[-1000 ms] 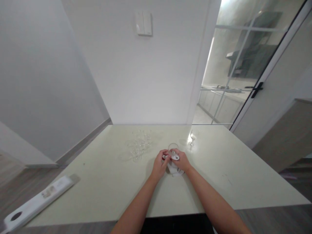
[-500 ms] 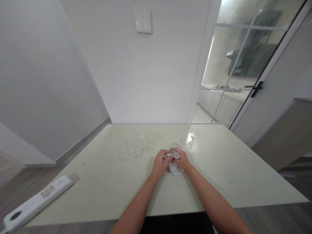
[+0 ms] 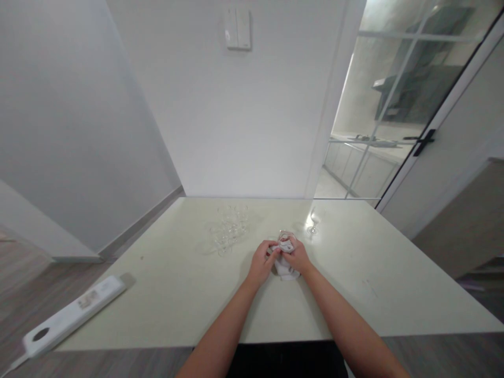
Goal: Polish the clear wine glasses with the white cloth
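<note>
Above the middle of the table, a white cloth point(image 3: 285, 269) is bunched between my two hands, its lower end hanging down toward me. A clear glass point(image 3: 286, 233) pokes out past the cloth on the far side; its lower part is hidden by cloth and fingers. My left hand point(image 3: 261, 261) is closed, thumb and fingers pinching the cloth beside the glass. My right hand point(image 3: 299, 257) curls around the cloth and glass from the other side. Behind and to the right stands a clear stemmed glass point(image 3: 312, 227). Several clear glasses point(image 3: 231, 228) stand grouped at the left.
A white power strip point(image 3: 79, 310) lies across the near left corner of the pale table point(image 3: 177, 304). Beyond the far edge rises a white wall with a light switch point(image 3: 238, 29). A glazed door with a black handle point(image 3: 423, 142) is at the right.
The cloth has shifted in my fingers and bunches higher around the glass. The glass has tilted slightly in my hands. The view has turned a little to the left.
</note>
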A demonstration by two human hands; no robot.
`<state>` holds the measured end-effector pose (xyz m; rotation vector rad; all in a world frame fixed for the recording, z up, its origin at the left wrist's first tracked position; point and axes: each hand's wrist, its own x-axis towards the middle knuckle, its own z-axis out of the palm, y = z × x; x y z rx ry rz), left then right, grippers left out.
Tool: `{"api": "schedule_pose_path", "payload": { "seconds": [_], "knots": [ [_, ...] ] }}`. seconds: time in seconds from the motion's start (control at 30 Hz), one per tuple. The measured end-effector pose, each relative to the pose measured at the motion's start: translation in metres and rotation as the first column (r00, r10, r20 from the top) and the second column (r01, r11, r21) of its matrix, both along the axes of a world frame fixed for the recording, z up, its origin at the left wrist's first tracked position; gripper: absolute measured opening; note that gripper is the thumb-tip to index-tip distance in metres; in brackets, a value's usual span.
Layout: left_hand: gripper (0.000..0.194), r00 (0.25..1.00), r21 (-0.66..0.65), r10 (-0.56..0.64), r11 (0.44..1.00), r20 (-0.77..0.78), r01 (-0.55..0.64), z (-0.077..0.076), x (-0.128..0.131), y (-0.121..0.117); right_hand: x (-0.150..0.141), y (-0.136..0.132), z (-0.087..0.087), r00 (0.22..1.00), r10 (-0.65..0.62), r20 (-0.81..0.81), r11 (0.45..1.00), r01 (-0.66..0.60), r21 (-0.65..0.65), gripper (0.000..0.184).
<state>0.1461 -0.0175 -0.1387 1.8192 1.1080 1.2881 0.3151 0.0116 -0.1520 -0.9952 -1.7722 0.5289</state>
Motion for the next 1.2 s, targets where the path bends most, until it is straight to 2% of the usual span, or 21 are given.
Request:
{"api": "schedule_pose_path", "payload": {
  "seconds": [0.13, 0.3, 0.37, 0.47, 0.63, 0.73, 0.97, 1.2],
  "knots": [
    [0.035, 0.999, -0.076, 0.017, 0.997, 0.036, -0.014, 0.002, 0.000, -0.001, 0.001, -0.001, 0.000, 0.999, 0.021, 0.027, 0.999, -0.020, -0.029, 0.032],
    [0.038, 0.999, -0.088, -0.041, 0.995, 0.029, 0.043, 0.001, 0.000, 0.000, 0.004, 0.002, -0.003, 1.000, 0.019, -0.014, 0.995, -0.020, -0.095, 0.036],
    [0.043, 0.997, -0.083, -0.066, 0.994, 0.035, 0.068, -0.001, 0.000, 0.000, 0.007, 0.005, -0.002, 0.995, -0.054, -0.081, 0.992, 0.044, -0.117, 0.031],
    [0.055, 0.995, -0.073, -0.074, 0.994, 0.062, 0.079, -0.004, 0.001, 0.000, 0.017, 0.012, -0.001, 0.959, -0.234, -0.158, 0.966, 0.211, -0.152, 0.027],
    [0.051, 0.995, -0.078, -0.066, 0.994, 0.070, 0.071, -0.004, 0.002, -0.001, 0.042, 0.021, 0.003, 0.837, -0.532, -0.128, 0.836, 0.495, -0.235, 0.027],
    [0.048, 0.997, -0.072, -0.069, 0.995, 0.044, 0.072, -0.002, 0.001, -0.002, 0.058, 0.023, 0.005, 0.783, -0.621, -0.028, 0.768, 0.601, -0.220, 0.025],
    [0.046, 0.997, -0.078, -0.082, 0.994, 0.007, 0.082, -0.004, 0.002, -0.003, 0.086, 0.024, 0.006, 0.732, -0.616, 0.289, 0.689, 0.680, -0.253, 0.020],
    [0.045, 0.997, -0.083, -0.081, 0.993, -0.007, 0.080, -0.004, 0.002, -0.003, 0.108, 0.028, 0.001, 0.759, -0.596, 0.264, 0.690, 0.651, -0.316, 0.023]
  ]
}}
